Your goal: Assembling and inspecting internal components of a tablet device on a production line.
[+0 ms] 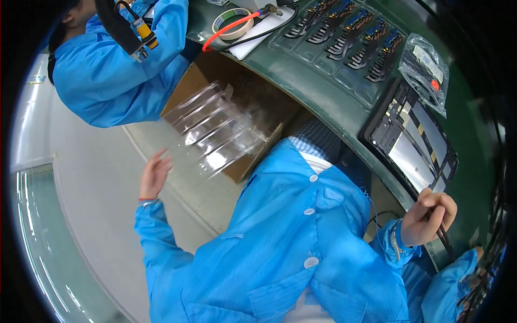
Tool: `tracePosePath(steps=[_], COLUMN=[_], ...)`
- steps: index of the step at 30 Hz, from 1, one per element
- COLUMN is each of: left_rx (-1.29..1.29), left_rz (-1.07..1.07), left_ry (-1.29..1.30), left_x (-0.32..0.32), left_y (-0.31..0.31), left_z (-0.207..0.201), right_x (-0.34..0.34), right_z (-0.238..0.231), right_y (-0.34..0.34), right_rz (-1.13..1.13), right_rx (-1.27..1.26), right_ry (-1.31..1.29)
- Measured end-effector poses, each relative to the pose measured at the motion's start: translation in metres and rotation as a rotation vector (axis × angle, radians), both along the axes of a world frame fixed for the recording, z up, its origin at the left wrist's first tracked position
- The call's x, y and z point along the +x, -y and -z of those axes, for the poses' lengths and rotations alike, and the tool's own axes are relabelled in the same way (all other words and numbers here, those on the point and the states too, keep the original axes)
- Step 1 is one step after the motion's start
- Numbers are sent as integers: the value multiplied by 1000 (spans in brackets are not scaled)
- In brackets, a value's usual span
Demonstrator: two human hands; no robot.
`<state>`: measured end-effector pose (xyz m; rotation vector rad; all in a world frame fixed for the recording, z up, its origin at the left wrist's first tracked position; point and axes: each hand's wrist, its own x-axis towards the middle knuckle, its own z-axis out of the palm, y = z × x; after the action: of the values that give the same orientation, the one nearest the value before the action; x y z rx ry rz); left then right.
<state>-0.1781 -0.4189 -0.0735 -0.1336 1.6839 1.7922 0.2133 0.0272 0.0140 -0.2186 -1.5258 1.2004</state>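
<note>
My left hand (155, 175) is held out at the left, fingers stretched and nothing in them. Just beyond it, and apart from it, a clear plastic tray (218, 126) with ridges hangs tilted and blurred over a cardboard box (202, 72). My right hand (431, 216) is at the table's edge, closed around dark tweezers (442, 237). Their slim tips seem to reach over an opened tablet-like device (401, 153) lying on the table, with silver and black inner parts showing.
On the green table (269, 67) lies a clear tray (344, 81) with several rows of flex-cable parts. Near it are a bagged item (425, 70), a tape roll (231, 24) and an orange air hose (229, 29). Co-workers in blue sit at the upper left (118, 70) and lower right (449, 290).
</note>
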Motion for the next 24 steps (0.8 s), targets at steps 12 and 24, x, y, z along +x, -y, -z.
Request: tracePosePath(steps=[12, 24], left_rx=[88, -1016], left_rz=[13, 783], left_ry=[453, -907], left_x=[-23, 30], left_y=[-179, -248], left_z=[259, 21], right_x=[5, -25], right_z=[-9, -10], right_y=[14, 22], right_rz=[154, 147], right_rx=[-16, -94], right_ry=[14, 158])
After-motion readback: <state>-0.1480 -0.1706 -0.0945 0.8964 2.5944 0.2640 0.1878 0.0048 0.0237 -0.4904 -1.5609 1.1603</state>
